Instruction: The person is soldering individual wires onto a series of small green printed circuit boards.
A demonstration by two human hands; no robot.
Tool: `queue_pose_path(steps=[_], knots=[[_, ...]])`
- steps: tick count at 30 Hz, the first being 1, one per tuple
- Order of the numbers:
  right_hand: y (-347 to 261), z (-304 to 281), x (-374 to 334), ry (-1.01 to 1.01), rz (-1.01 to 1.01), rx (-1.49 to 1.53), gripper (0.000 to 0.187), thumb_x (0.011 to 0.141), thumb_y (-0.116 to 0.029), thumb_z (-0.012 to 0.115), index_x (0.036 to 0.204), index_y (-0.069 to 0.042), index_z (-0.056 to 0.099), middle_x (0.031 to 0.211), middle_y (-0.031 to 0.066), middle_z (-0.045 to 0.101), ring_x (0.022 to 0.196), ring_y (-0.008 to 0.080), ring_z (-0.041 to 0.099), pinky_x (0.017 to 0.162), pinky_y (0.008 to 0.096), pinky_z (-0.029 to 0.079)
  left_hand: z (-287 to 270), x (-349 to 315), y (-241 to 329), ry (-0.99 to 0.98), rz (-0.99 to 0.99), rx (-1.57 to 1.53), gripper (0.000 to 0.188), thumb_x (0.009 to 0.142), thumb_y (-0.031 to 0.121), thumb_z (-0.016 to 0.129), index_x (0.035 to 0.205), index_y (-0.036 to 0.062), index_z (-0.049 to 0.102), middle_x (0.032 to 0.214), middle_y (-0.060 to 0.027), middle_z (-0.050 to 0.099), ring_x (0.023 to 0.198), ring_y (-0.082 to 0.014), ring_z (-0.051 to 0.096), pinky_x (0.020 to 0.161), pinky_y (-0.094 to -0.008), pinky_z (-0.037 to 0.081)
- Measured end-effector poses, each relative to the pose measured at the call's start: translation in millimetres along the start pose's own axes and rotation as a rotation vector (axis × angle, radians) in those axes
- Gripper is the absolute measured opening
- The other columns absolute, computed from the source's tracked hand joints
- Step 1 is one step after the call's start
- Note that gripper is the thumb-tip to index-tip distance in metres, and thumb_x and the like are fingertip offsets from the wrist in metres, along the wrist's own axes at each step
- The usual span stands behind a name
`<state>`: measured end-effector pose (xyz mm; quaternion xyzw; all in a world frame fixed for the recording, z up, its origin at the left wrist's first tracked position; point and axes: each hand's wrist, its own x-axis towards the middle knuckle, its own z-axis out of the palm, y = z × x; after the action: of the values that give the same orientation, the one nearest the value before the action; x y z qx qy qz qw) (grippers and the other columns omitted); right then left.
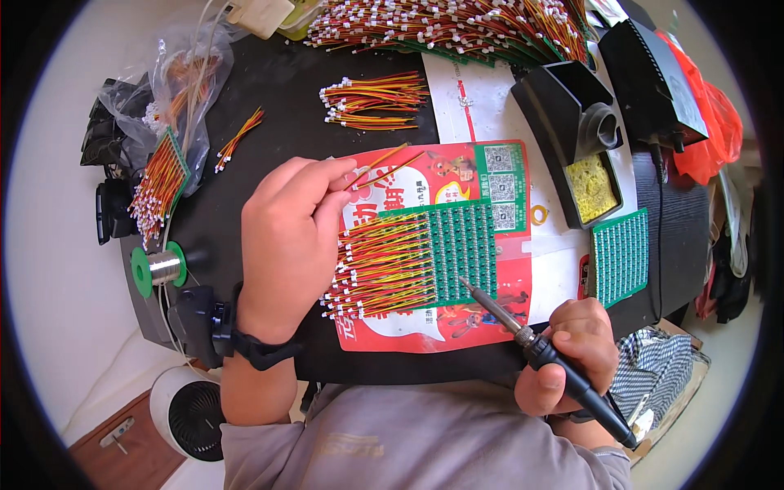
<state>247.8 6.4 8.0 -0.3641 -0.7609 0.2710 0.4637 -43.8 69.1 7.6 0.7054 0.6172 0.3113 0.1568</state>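
Observation:
My left hand (287, 233) pinches a short wire lead (396, 169) with a yellow and a dark red strand, its ends pointing up and right over the mat. My right hand (581, 347) is closed around the black handle of a soldering iron (498, 312). The iron's tip points up and left, over or on the lower part of a green circuit board panel (462, 249); contact cannot be made out. Rows of red and yellow wires (384, 265) with white connectors extend leftward from the panel. Beneath it lies a red printed sheet (392, 335).
Loose wire leads (371, 102) lie beyond the sheet, with a large wired-board pile (457, 28) behind. At right stand an iron holder (551, 110) with yellow sponge (594, 196), a black box (653, 86) and another green panel (621, 255). A solder spool (163, 268) sits left.

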Motion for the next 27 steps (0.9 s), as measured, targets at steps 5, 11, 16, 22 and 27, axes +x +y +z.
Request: queue_pose_path(steps=[5,11,16,22,27], knots=[[2,-1,-2,0.005,0.011,-0.015,0.035,0.085,-0.022,0.074,0.106,-0.003,0.053,0.077,0.0071,0.056,0.063,0.0229,0.055,0.057,0.0356,0.046,-1,-4,10,0.002,-0.062,-0.117,0.021,0.082,-0.009,0.065,0.101,-0.0017,0.07,0.089,-0.0147,0.067,0.078,-0.028,0.067,0.07,-0.0351,0.053],[4,9,-2,0.157,0.0,-0.102,0.037,0.095,-0.037,0.063,0.108,-0.004,0.051,0.075,0.0076,0.052,0.063,0.0204,0.051,0.055,0.0333,0.042,20,-26,41,-0.09,0.135,-0.088,0.018,0.073,-0.006,0.065,0.091,-0.001,0.065,0.095,-0.0124,0.061,0.084,-0.0323,0.059,0.073,-0.0424,0.049],[2,0,17,0.313,0.022,-0.227,0.046,0.101,-0.045,0.055,0.116,-0.002,0.05,0.081,0.0082,0.051,0.067,0.0174,0.048,0.06,0.0311,0.042,33,-34,39,-0.066,0.252,0.051,0.021,0.071,-0.003,0.069,0.092,-0.0004,0.066,0.102,-0.0127,0.062,0.093,-0.0324,0.059,0.08,-0.0422,0.049],[6,-14,64,0.277,-0.167,-0.625,0.037,0.088,-0.001,0.072,0.122,0.0,0.058,0.086,0.0132,0.062,0.067,0.0238,0.056,0.059,0.0327,0.046,20,-39,45,-0.199,0.192,-0.006,0.025,0.069,-0.008,0.068,0.093,-0.0001,0.068,0.105,-0.0128,0.063,0.094,-0.0334,0.06,0.081,-0.0418,0.05],[25,2,74,0.154,0.022,-0.739,0.035,0.087,0.002,0.072,0.121,0.0,0.062,0.09,0.0148,0.064,0.073,0.0274,0.061,0.065,0.035,0.05,7,-29,42,-0.082,0.148,-0.139,0.02,0.074,-0.012,0.065,0.09,-0.0014,0.068,0.082,-0.0128,0.068,0.073,-0.0308,0.065,0.068,-0.0374,0.052]])
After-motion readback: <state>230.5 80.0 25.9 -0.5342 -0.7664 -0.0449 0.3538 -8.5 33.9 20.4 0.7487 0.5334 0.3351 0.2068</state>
